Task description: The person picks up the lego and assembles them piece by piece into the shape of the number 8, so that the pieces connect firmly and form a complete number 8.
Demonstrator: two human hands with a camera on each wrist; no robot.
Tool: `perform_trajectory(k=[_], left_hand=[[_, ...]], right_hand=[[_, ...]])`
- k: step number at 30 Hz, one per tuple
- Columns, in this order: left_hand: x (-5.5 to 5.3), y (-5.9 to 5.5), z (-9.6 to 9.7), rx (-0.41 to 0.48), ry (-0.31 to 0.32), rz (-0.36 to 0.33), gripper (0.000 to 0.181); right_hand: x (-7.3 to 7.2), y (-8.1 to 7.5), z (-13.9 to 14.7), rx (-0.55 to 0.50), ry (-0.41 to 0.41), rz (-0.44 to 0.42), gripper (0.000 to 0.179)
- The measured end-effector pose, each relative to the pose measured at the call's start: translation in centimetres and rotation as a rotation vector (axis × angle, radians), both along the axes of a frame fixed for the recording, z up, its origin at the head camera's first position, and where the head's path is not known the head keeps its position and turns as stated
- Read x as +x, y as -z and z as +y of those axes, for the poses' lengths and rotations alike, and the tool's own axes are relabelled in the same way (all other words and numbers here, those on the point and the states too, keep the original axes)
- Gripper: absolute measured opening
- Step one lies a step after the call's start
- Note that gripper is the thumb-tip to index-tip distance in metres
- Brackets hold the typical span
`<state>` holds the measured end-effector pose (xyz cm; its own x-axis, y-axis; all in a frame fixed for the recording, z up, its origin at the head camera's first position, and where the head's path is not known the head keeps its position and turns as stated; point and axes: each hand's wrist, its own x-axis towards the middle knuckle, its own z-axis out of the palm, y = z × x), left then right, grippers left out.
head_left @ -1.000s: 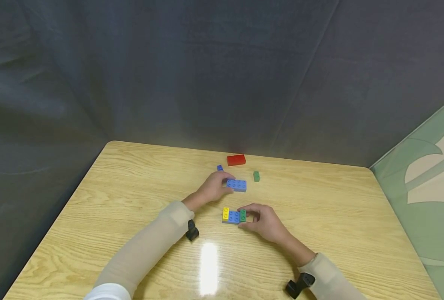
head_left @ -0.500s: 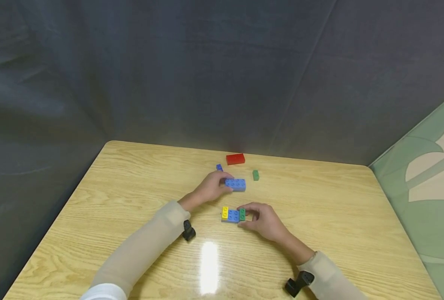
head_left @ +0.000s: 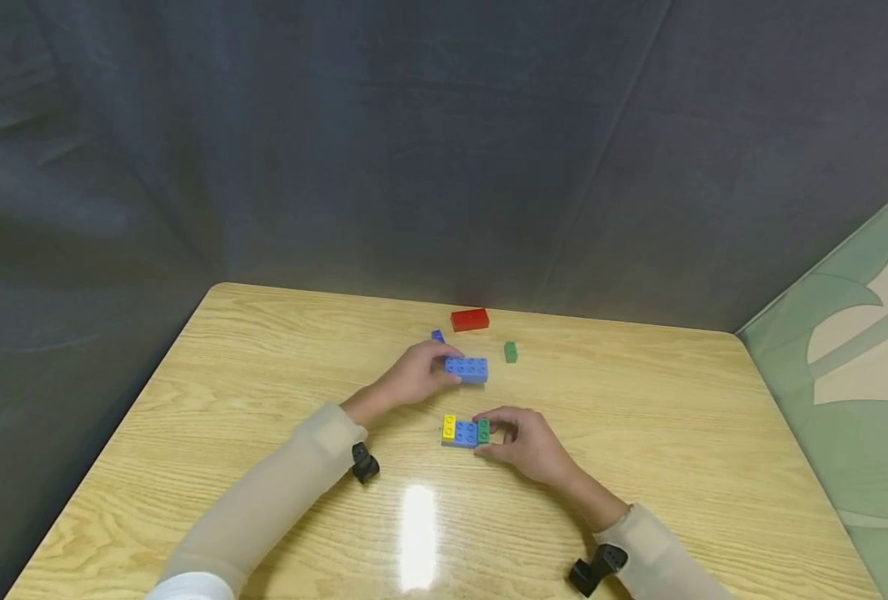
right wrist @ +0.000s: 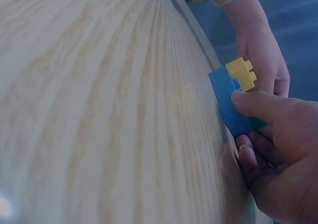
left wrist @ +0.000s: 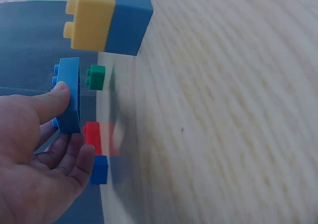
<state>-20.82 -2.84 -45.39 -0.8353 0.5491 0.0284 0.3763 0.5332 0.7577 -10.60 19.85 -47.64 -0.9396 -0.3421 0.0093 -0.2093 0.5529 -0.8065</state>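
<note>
My left hand pinches a blue eight-stud building brick by its left end. In the left wrist view that blue brick is raised off the table, studs facing up in the room. Nearer to me, my right hand grips the right end of a small brick assembly. Its base is a blue brick, with a yellow brick on the left end and a green brick on the right end. The right wrist view shows my thumb against the side of the blue base.
Toward the back edge of the wooden table lie a red brick, a small green brick and a small blue brick, partly behind my left hand. A dark curtain hangs behind the table.
My left hand has shifted slightly left with the blue brick, which shows a little more shadow below it. The right hand and the assembly stay nearly in place.
</note>
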Motion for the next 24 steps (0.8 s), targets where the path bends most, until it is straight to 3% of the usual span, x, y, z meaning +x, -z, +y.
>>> perform_trajectory(k=[8, 24], left_hand=[[0.9, -0.9, -0.2, 0.024, 0.022, 0.012, 0.039], [2.5, -1.5, -0.8, 0.06, 0.058, 0.02, 0.038]], right_hand=[[0.0, 0.0, 0.0, 0.002, 0.005, -0.001, 0.037], [0.0, 0.1, 0.0, -0.006, -0.003, -0.001, 0.038]])
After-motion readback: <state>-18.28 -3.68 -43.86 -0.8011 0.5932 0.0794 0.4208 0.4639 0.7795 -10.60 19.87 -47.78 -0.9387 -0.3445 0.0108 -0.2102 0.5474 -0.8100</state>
